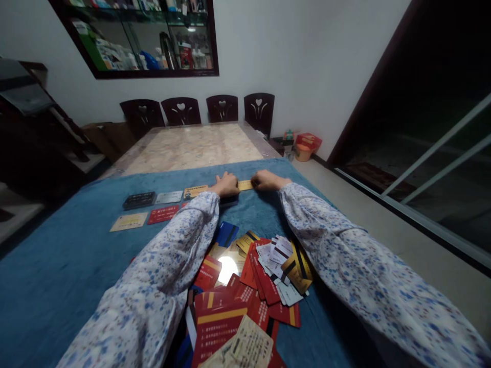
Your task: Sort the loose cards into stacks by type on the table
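Note:
Both my arms, in flowered sleeves, reach far out over a blue cloth (57, 276). My left hand (225, 185) and my right hand (267, 180) are closed on the two ends of a yellow card (245, 184) lying flat at the far end of a row. That row holds a black card (138, 200), a grey card (169, 197) and another yellow card (195, 191). In front of it lie a beige card (129, 221) and a red card (163, 214). A loose pile of several cards (245, 286), mostly red, lies between my forearms.
Beyond the cloth the marble tabletop (192, 148) runs to a row of dark chairs (199, 110) by the wall. A glass cabinet (146, 36) hangs above. A red bucket (306, 145) stands on the floor at right, near a dark sliding door.

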`<state>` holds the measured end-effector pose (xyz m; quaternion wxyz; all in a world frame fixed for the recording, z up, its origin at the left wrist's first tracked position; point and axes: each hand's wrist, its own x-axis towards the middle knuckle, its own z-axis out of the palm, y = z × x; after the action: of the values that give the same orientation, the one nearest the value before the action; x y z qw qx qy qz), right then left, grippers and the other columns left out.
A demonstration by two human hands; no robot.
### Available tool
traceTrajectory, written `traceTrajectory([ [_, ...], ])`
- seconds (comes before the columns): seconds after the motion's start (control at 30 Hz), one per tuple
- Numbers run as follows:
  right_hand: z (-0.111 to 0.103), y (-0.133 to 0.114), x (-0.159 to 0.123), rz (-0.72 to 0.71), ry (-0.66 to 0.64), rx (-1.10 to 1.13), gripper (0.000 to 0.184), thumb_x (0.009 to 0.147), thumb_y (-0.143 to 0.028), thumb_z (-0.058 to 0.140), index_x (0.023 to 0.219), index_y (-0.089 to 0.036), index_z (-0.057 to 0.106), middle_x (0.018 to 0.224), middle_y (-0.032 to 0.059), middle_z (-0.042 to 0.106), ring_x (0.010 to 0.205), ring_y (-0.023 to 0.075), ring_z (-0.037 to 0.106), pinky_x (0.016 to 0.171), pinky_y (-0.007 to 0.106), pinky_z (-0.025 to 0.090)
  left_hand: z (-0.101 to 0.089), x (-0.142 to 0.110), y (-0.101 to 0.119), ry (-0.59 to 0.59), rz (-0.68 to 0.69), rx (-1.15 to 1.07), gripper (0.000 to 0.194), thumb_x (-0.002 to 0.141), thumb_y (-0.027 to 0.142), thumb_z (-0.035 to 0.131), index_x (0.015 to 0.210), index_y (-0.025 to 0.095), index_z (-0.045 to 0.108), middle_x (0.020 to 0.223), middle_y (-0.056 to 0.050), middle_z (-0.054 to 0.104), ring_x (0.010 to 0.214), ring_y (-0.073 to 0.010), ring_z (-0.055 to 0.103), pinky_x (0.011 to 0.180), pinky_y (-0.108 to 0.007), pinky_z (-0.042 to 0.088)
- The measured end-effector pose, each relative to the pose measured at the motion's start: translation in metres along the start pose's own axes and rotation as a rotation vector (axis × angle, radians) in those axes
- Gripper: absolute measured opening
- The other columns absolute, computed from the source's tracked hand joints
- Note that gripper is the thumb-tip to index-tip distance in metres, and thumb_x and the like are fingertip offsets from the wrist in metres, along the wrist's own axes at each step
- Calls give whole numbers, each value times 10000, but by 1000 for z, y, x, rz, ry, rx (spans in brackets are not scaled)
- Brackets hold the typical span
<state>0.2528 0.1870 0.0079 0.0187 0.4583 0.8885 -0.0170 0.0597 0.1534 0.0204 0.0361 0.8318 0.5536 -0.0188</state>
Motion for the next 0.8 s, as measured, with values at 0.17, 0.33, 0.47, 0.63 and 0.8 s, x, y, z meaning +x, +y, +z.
traceTrajectory([
  [0.17, 0, -1, -5, -4, 36, 38, 279, 804, -143, 669, 1039, -179, 814, 1050, 73, 796, 953, 199, 688, 762, 216, 439, 0, 2, -1, 8, 16, -3, 282, 760, 218, 631, 1001, 212, 777, 1224, -147, 696, 1278, -411, 475, 1044, -675, 419],
  [0.33, -2, -1, -9, -6, 40, 40, 316, 806, -153, 671, 1092, -149, 805, 1089, 92, 789, 965, 213, 688, 792, 228, 445, 1, 2, -2, 10, 17, -6, 303, 748, 221, 630, 1012, 220, 779, 1218, -149, 701, 1280, -428, 469, 1027, -683, 416],
  [0.47, -2, 0, -12, 21, 63, 88, 369, 829, -179, 672, 1178, -142, 785, 1104, 93, 791, 969, 214, 698, 806, 232, 457, 2, 1, -3, 24, 23, 3, 275, 781, 247, 616, 1008, 220, 769, 1250, -151, 678, 1287, -423, 454, 1014, -655, 412],
  [0.63, 0, 3, -23, 71, 122, 115, 406, 864, -194, 673, 1257, -137, 756, 1163, 122, 783, 1032, 226, 708, 851, 242, 472, 2, -6, -2, 58, 35, 5, 288, 850, 284, 590, 1084, 215, 743, 1317, -158, 637, 1323, -397, 420, 1028, -612, 391],
  [0.8, 0, 4, -39, 74, 173, 146, 334, 884, -172, 644, 1189, -141, 778, 1152, 133, 782, 1030, 221, 707, 852, 244, 468, 2, -17, 3, 144, 66, -28, 343, 912, 284, 538, 1201, 209, 708, 1401, -163, 598, 1354, -379, 392, 1061, -609, 351],
])
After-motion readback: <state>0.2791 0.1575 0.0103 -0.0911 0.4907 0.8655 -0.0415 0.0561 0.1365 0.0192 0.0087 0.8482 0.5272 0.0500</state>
